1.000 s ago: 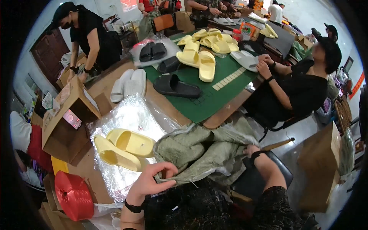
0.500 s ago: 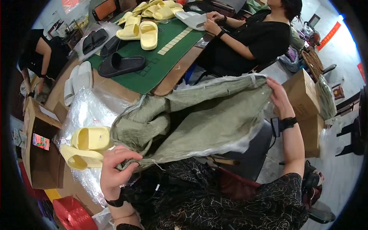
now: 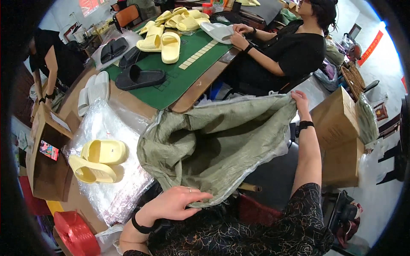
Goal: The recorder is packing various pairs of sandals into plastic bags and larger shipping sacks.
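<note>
Green sack (image 3: pixel 213 145) fills the table's near edge, yellow slippers (image 3: pixel 98 160) on plastic sheeting (image 3: pixel 106 128) at left, bare wood strip (image 3: pixel 124 100) beyond, seated person (image 3: pixel 290 51) blocking right.

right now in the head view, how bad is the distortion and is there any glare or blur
Head view: strong fisheye, with a black rim at the corners and the green mat's edges bowed; the clear plastic sheet under the yellow slippers throws white glare; the window at top left is blown out; the left hand and right hand on the grey-green sack look fairly sharp, with only the rim of the picture soft.
</note>
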`<state>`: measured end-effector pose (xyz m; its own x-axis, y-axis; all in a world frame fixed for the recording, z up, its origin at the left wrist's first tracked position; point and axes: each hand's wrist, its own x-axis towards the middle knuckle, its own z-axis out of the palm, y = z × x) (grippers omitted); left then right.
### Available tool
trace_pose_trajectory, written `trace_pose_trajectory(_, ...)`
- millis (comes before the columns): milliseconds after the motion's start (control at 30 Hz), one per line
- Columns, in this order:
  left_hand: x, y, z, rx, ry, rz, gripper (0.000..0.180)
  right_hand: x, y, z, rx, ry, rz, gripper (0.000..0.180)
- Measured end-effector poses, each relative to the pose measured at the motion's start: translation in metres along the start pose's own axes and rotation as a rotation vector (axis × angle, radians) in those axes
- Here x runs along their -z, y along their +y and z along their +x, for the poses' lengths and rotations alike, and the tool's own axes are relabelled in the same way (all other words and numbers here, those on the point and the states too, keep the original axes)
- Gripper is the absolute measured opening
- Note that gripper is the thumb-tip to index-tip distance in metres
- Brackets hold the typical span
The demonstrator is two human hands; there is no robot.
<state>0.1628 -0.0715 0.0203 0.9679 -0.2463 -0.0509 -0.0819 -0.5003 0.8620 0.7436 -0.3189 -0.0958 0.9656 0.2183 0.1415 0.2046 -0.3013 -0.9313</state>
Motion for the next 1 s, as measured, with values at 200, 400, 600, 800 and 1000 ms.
trace_pose_trajectory(200, 0.007, 0.001, 0.008, 0.055, -0.003, -0.052, 0.048, 0.009, -0.041, -0.013, -0.062, -0.144, 0.858, 0.041)
trace_pose_trajectory(400, 0.003, -0.011, 0.017, 0.054, -0.019, -0.066, 0.043, 0.029, 0.001, 0.006, -0.002, -0.211, 0.414, 0.015)
trace_pose_trajectory(600, -0.005, -0.014, 0.018, 0.069, -0.036, 0.029, 0.035, 0.013, 0.075, -0.010, -0.186, -0.106, 0.075, 0.027)
trace_pose_trajectory(800, -0.006, -0.017, 0.009, 0.067, -0.158, 0.015, 0.024, 0.009, 0.078, -0.048, -0.067, 0.062, -0.681, 0.034)
trace_pose_trajectory(1000, -0.007, -0.012, 0.010, -0.017, 0.032, -0.057, 0.023, 0.014, -0.074, -0.145, 0.092, -0.305, -1.185, 0.068)
